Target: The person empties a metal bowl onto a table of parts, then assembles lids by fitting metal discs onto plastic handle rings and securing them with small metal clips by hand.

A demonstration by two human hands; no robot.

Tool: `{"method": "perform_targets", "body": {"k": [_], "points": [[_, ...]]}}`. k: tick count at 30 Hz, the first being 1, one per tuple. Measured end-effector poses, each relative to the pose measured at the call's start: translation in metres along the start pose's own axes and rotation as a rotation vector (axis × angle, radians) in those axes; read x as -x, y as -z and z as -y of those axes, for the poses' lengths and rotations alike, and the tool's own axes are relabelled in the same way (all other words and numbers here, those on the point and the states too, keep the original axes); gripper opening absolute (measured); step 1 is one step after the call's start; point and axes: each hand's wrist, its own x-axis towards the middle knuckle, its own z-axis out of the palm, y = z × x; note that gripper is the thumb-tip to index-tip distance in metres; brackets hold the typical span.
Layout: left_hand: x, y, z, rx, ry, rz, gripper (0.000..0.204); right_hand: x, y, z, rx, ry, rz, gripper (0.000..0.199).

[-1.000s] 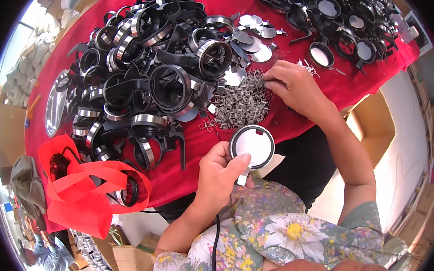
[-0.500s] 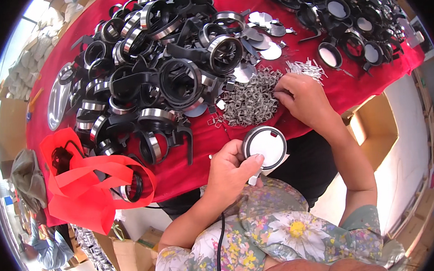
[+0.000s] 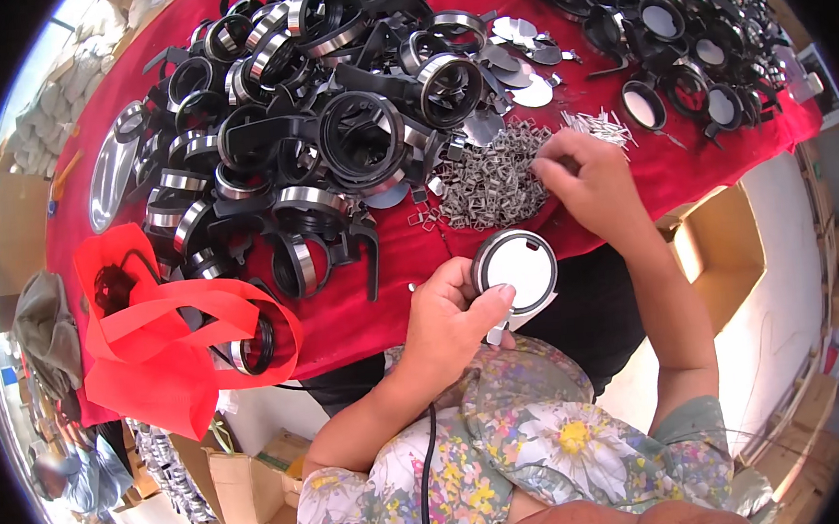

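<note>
My left hand (image 3: 452,320) holds a round black-rimmed frame with a white disc face (image 3: 516,270) at the near edge of the red-covered table (image 3: 382,274). My right hand (image 3: 582,177) rests with fingers pinched at the right edge of a heap of small metal clips (image 3: 492,183); whether a clip is between the fingers is hidden. A big pile of black ring frames with silver bands (image 3: 315,124) lies to the left of the clips.
More black round frames with handles (image 3: 685,44) lie at the far right. Flat silver discs (image 3: 523,64) sit behind the clips. A red fabric bag (image 3: 156,345) hangs at the table's left front. Cardboard boxes (image 3: 716,244) stand on the floor to the right.
My right hand has slid from the middle of the clip heap to its right edge. My left hand keeps hold of the round frame, shifted slightly right.
</note>
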Motion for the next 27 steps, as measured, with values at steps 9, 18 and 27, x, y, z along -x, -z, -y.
{"method": "perform_targets", "body": {"k": [9,18,27], "points": [[0.001,0.002,0.000,-0.006,-0.030,-0.035,0.021,0.016,0.019,-0.001,0.050,-0.113,0.042,0.015],[0.000,0.002,0.001,-0.016,-0.049,-0.043,0.022,0.030,0.021,-0.010,-0.203,-0.382,0.075,0.016],[0.000,0.002,0.001,-0.041,-0.049,-0.064,0.020,0.014,0.010,-0.009,-0.328,-0.354,-0.017,0.015]]}}
